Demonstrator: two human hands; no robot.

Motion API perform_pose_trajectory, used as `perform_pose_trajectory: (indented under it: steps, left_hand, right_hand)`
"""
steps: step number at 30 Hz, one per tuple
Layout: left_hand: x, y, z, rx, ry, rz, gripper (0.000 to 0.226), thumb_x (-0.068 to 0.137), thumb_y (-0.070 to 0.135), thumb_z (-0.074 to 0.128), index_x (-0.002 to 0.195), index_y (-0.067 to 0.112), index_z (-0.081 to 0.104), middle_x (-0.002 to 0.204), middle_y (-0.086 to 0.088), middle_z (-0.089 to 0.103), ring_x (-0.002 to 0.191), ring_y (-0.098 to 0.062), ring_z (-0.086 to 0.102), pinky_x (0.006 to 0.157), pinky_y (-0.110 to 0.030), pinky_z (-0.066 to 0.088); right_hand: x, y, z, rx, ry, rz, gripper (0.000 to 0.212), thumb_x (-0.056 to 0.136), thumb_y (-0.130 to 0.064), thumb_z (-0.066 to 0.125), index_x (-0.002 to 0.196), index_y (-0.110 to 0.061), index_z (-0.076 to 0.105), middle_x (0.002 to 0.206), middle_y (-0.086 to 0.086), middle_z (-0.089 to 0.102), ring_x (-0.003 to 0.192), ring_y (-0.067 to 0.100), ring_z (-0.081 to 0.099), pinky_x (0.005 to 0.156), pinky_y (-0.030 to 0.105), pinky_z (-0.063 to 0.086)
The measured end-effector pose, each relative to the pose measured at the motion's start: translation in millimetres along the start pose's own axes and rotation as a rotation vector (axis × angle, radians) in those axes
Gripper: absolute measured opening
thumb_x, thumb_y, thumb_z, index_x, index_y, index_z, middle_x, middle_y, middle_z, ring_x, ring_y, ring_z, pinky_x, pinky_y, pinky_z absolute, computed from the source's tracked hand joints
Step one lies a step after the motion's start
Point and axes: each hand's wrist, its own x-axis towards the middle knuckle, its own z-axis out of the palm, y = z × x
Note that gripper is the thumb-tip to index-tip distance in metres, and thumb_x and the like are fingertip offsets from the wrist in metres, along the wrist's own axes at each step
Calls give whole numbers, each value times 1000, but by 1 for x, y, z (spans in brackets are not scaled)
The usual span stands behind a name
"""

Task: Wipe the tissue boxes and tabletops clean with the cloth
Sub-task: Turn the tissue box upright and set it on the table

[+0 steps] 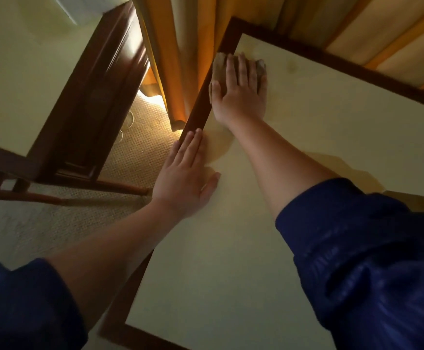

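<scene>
A pale tabletop (pixel 319 127) with a dark wooden rim fills the right of the head view. My right hand (pixel 238 92) lies flat with straight fingers on a small brownish cloth (pixel 219 65), pressing it onto the table's far left corner. Only the cloth's edges show around my fingers. My left hand (pixel 185 178) rests flat on the table's left edge, its fingertips touching the dark rim. No tissue box is in view.
A second table (pixel 16 72) with a dark wooden frame stands at the left, across a gap of beige carpet (pixel 135 147). Yellow-orange curtains (pixel 180 46) hang right behind the table's far edge. Both of my sleeves are dark blue.
</scene>
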Motion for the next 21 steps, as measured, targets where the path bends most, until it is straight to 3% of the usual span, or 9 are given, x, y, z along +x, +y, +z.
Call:
perform_pose_trajectory:
  steps: [13, 21]
  left_hand:
    - [-1, -2, -1, 37, -30, 10, 83, 105, 64, 21, 166, 14, -5, 175, -1, -6, 160, -17, -11, 131, -42, 2]
    - [-2, -2, -1, 30, -33, 8, 83, 104, 63, 20, 166, 15, -5, 175, -3, -5, 160, -17, -9, 131, -43, 3]
  right_hand:
    - [100, 8, -31, -53, -120, -47, 76, 104, -65, 9, 169, -27, -4, 178, 2, -5, 163, 27, -11, 130, 51, -11]
    - [80, 99, -42, -56, -112, 46, 72, 106, -62, 7, 169, -27, -5, 178, 2, -3, 163, 26, -5, 131, 48, -7]
